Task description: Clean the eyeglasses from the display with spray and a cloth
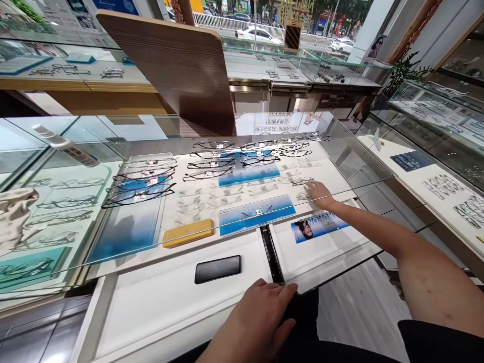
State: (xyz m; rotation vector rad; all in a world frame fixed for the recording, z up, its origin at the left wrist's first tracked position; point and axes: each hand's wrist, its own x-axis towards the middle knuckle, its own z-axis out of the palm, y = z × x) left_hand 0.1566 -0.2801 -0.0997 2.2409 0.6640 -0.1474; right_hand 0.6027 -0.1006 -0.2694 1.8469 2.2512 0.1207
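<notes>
My right hand [319,195] reaches into the glass display case, its fingers closed at a thin-framed pair of glasses [302,182] at the right of the white shelf. My left hand [260,307] rests at the front edge of the pulled-out white drawers, near the black divider [273,257]; its fingers are bent over the edge, and what they grip, if anything, is hidden. Several dark-framed glasses [212,164] stand in rows on the glass top. A black phone-like object [218,268] lies in the left drawer, and a yellow case [188,233] sits behind it.
A white spray bottle [66,146] lies at the left on the glass. A tall brown board [181,60] rises behind the counter. Another display case [434,166] stands at the right. A beige cloth [17,217] is at the left edge.
</notes>
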